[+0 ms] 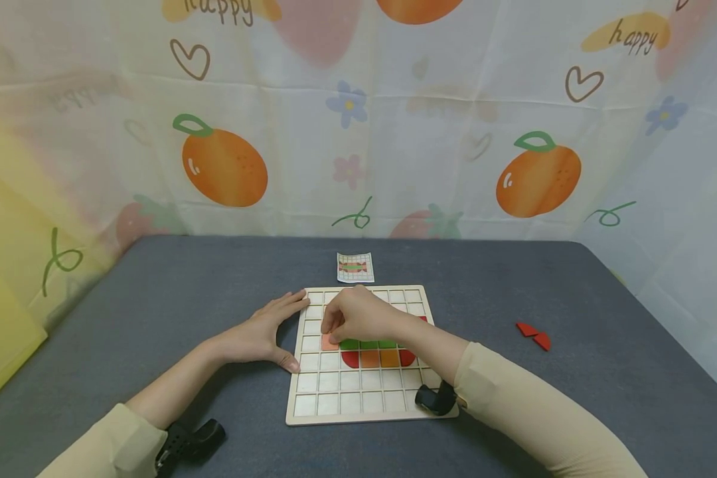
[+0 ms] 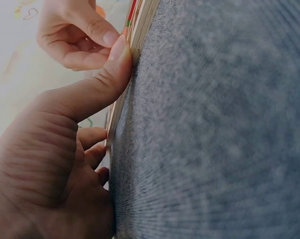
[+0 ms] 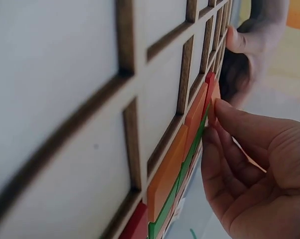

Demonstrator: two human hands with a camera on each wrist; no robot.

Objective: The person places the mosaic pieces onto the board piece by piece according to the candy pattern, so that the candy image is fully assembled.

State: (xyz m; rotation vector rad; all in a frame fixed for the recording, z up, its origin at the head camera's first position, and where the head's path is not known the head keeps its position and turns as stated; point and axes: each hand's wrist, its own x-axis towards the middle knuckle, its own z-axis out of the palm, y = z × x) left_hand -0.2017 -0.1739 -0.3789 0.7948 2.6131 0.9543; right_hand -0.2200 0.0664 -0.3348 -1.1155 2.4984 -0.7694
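A wooden grid board [image 1: 311, 403] lies on the dark table. My left hand [image 1: 263, 335] rests along its left edge, thumb and fingers spread and touching the rim. My right hand [image 1: 361, 315] reaches over the board and pinches a salmon square tile [image 3: 216, 94] between thumb and finger, at a cell left of the green tiles [image 1: 370, 344]. Below the green row sit orange tiles [image 1: 379, 359], with a rounded red piece [image 1: 350, 359] at their left end and another [image 1: 407, 358] at their right. My right hand and forearm hide part of the upper rows.
A small pattern card [image 1: 355, 267] lies just behind the board. Two loose red pieces, one [image 1: 526, 329] beside the other [image 1: 542, 342], lie on the table [image 1: 573, 411] to the right. A fruit-printed cloth [image 1: 406, 133] hangs behind the table.
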